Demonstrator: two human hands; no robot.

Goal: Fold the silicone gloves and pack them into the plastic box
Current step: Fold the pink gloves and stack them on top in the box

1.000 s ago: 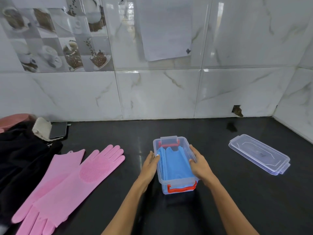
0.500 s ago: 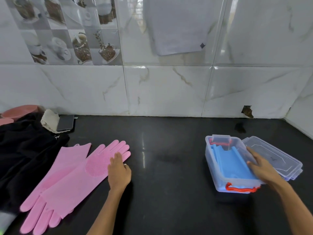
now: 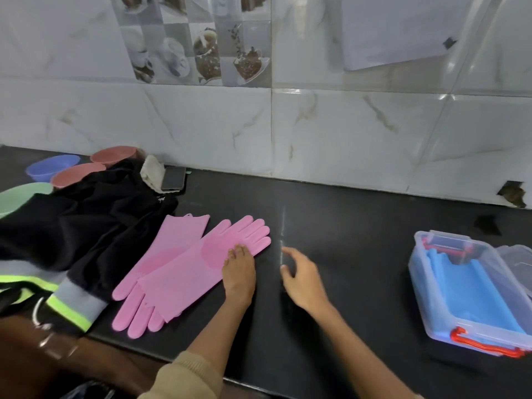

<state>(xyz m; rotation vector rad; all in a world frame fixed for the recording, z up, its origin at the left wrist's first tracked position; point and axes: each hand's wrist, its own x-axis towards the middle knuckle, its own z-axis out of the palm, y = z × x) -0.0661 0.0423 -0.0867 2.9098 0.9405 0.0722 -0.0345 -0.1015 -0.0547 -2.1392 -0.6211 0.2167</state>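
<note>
Left hand on pink gloves
Its fingers rest on them; right hand hovers open; box near counter's right edge.

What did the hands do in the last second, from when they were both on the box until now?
Both hands let go of the plastic box, which the right hand first slid off to the right. The left hand moved left and now rests on the pink gloves; the right hand is crossing over towards them, holding nothing. The pink gloves lie flat as before, and the blue gloves stay in the box.
</note>
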